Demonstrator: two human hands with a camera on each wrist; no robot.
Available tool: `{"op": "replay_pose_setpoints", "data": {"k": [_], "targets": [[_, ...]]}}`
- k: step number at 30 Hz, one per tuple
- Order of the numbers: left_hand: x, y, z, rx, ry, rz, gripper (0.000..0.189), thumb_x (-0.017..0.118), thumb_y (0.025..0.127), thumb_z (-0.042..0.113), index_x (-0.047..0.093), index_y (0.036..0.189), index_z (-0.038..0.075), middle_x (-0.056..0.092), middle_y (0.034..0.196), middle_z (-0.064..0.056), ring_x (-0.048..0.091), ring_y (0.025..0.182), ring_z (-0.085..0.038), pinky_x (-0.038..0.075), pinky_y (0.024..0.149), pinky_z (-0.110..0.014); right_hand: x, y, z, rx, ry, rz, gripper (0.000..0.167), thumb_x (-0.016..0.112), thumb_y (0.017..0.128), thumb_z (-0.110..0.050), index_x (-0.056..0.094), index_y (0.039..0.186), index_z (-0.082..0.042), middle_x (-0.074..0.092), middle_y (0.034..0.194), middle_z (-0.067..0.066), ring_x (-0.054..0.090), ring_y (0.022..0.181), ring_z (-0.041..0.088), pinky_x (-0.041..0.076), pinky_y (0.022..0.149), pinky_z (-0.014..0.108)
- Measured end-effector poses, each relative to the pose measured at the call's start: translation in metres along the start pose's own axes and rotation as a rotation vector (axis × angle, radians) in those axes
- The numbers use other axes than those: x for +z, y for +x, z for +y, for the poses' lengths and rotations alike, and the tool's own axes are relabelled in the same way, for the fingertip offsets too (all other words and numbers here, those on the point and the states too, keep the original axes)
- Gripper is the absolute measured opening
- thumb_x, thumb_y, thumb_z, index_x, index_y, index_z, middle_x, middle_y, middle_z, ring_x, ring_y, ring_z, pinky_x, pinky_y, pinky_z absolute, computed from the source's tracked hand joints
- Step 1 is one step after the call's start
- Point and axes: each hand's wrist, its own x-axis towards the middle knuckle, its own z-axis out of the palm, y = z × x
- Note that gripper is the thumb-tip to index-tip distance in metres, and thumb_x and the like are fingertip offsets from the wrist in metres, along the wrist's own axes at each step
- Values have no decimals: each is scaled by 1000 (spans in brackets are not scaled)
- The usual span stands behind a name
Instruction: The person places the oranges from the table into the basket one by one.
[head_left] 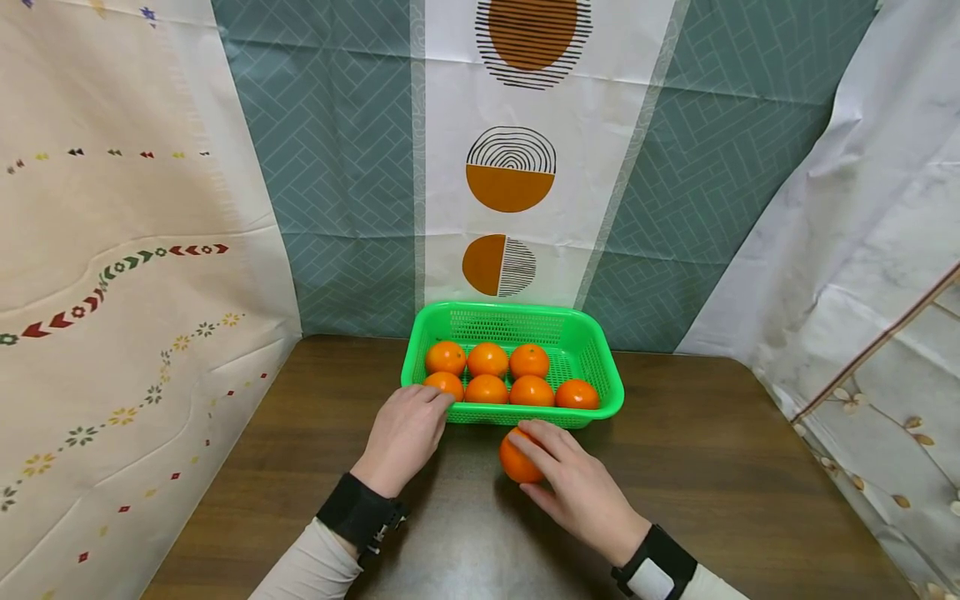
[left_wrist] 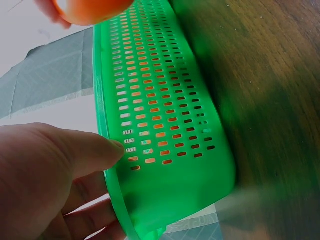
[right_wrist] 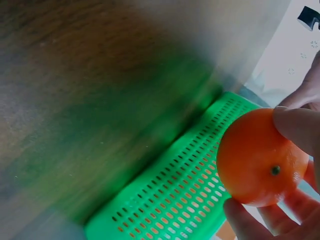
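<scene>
A green plastic basket (head_left: 555, 415) with slotted walls stands at the back of the table, holding several oranges (head_left: 487, 360) in two rows. At its front left, my left hand (head_left: 405, 429) grips the rim; the left wrist view has the thumb (left_wrist: 97, 150) on the outer wall and the other fingers behind the rim. Just in front of the basket, my right hand (head_left: 577, 487) holds one more orange (head_left: 519, 458) between thumb and fingers. The right wrist view brings out the small green stem spot on this held orange (right_wrist: 260, 155).
The brown wooden table (head_left: 712, 467) extends in front of the basket and to both sides. A patterned cloth (head_left: 352, 167) hangs close behind the basket. Pale printed fabric (head_left: 135, 400) borders the left side, and more white fabric (head_left: 885, 333) the right.
</scene>
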Motion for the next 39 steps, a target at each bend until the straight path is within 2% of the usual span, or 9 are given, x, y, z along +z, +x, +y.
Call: {"op": "replay_pose_setpoints", "data": {"k": [7,16,25,34,39], "targets": [[0,0,0,5,12,6,17,88,92,4,77,104,8,76,98,-6,72,92,-30,62,89,-45,-9,2,-6,-11,-10,18,82,101,82,-20,62,155,-14,56,157,8,55,143,27,61,104,44],[-1,1,0,-1,13,-9,16,87,93,4,77,104,8,76,99,-6,72,93,-30,62,90,-45,-21,10,-7,-66,-24,68,91,105,75,-14,61,155,-12,57,155,10,58,140,29,60,104,45],[-1,0,1,10,17,12,17,87,91,3,77,103,9,75,96,-5,71,91,-29,62,88,-45,-32,19,-5,-60,-24,71,89,104,77,-14,61,156,-12,56,156,10,57,142,31,59,106,48],[-1,0,1,-4,8,-6,16,87,93,4,77,105,8,76,99,-6,72,93,-29,62,89,-44,-43,29,8,-64,-49,123,83,103,80,-15,63,153,-10,58,154,13,61,136,35,62,101,49],[-1,0,1,-2,4,2,16,87,93,4,77,104,9,76,98,-5,71,92,-29,62,88,-44,-52,34,19,-35,-47,119,80,101,82,-15,64,153,-9,57,154,13,57,140,34,62,100,48]]}}
